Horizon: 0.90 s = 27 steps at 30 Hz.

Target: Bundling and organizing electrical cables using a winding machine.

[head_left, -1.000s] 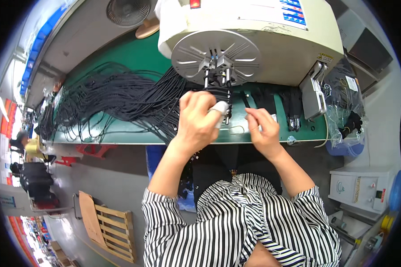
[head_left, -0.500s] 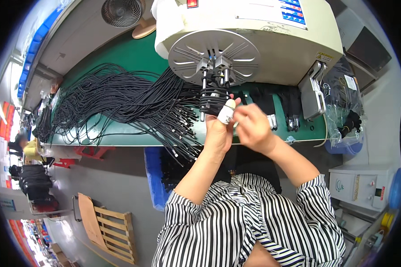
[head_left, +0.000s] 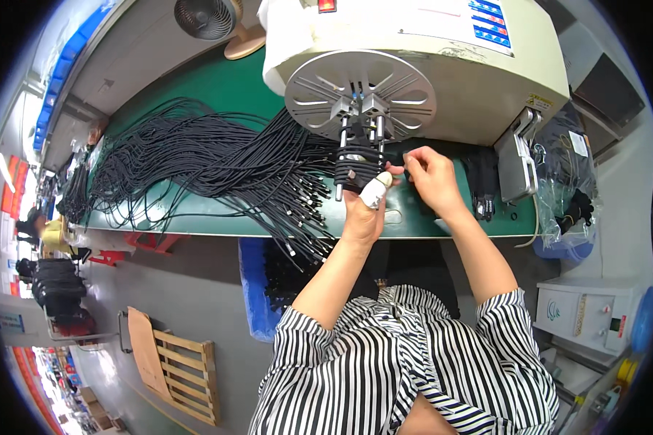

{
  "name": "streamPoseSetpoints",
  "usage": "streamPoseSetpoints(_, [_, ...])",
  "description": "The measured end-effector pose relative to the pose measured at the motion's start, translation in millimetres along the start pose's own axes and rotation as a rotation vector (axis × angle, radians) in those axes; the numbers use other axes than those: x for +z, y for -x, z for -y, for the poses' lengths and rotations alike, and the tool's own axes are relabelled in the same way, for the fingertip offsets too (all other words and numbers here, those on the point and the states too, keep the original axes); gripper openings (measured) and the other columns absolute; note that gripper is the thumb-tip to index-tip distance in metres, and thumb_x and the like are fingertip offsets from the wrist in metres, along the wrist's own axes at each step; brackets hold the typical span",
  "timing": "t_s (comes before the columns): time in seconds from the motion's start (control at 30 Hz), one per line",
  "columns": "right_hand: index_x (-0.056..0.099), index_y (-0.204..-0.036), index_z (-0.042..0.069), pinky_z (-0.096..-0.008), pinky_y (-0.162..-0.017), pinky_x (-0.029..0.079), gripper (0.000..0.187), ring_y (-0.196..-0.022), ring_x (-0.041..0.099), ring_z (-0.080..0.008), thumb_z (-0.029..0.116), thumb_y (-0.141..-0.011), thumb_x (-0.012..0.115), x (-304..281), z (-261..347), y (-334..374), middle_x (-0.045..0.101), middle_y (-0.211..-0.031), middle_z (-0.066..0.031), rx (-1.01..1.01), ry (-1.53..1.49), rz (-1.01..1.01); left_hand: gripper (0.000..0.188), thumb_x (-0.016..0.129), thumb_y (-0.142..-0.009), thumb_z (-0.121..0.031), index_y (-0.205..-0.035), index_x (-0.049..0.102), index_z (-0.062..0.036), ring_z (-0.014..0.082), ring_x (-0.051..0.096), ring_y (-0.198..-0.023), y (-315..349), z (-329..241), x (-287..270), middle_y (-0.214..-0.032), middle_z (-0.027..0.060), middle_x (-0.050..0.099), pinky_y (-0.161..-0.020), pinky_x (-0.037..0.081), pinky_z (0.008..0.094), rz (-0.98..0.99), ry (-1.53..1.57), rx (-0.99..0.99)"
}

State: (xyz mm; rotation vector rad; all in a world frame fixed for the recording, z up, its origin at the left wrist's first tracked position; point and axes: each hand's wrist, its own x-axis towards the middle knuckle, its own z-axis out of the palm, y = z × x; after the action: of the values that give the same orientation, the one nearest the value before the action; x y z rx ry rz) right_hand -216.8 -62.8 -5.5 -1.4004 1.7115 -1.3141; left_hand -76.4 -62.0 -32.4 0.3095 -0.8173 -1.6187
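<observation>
A coil of black cable (head_left: 355, 172) is wound around the metal rods (head_left: 339, 190) that stick out from the machine's round silver plate (head_left: 308, 98). My left hand (head_left: 363, 217) grips the near side of this coil, its thumb wrapped in white with a pale tip. To the right of the coil, above the green table, is my right hand (head_left: 437, 187), thumb and forefinger pinched together. Whatever sits in that pinch is too small and dark to make out. Many loose black cables (head_left: 196, 156) with silvery ends lie heaped on the left.
The cream machine (head_left: 428, 87) stands at the back of the green table (head_left: 406, 226). Black strips (head_left: 481, 185) lie at right beside a silver metal bracket (head_left: 516, 170). A fan (head_left: 209, 16) is at the back left. Below the table edge stands a blue bin (head_left: 256, 290).
My right hand has moved from beside the left thumb up and right, over the table, and its fingers have pinched together. My left hand stays at the coil. The view has shifted slightly.
</observation>
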Motion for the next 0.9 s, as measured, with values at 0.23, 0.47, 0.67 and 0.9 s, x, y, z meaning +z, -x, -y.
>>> streamPoseSetpoints(0.23, [0.064,-0.098,-0.003,-0.0266,-0.060,0.047,0.017,-0.066,0.058,-0.0136,0.008,-0.085,0.063,-1,34,-15,0.061,-0.083,-0.0083,-0.386,-0.158,0.024,0.024,0.055,-0.088,-0.015,-0.107,0.061,0.0007,0.0255,0.061,-0.093,-2,5,-6,-0.099,0.0138,0.065,-0.085,0.045,0.0376,0.015,-0.041,0.065])
streamPoseSetpoints(0.47, [0.063,-0.091,-0.004,-0.0288,-0.061,0.049,0.013,-0.069,0.061,-0.0137,0.007,-0.084,0.064,0,49,-1,0.061,-0.081,-0.0072,-0.153,-0.309,0.131,0.027,0.060,-0.086,-0.015,-0.112,0.059,-0.0052,0.0211,0.060,-0.098,-2,-3,-3,-0.106,0.0070,0.062,-0.089,0.045,0.0362,0.020,-0.046,0.026])
streamPoseSetpoints(0.67, [0.064,-0.083,0.001,-0.0332,-0.061,0.050,0.013,-0.070,0.062,-0.0253,0.002,-0.071,0.069,9,43,28,0.062,-0.077,-0.0091,-0.801,0.189,-0.218,0.037,0.070,-0.077,-0.014,-0.112,0.059,-0.0077,0.0150,0.058,-0.104,-3,-5,-10,-0.111,0.0037,0.062,-0.094,0.045,0.0308,0.015,0.211,-0.157])
streamPoseSetpoints(0.9, [0.064,-0.090,0.000,-0.0339,-0.064,0.051,0.020,-0.077,0.062,-0.0263,-0.004,-0.071,0.064,15,39,42,0.060,-0.084,-0.0103,-0.812,0.207,-0.235,0.022,0.068,-0.082,-0.009,-0.103,0.060,-0.0078,0.0155,0.061,-0.094,-7,0,-2,-0.098,0.0032,0.062,-0.086,0.050,0.0296,0.015,0.377,-0.224])
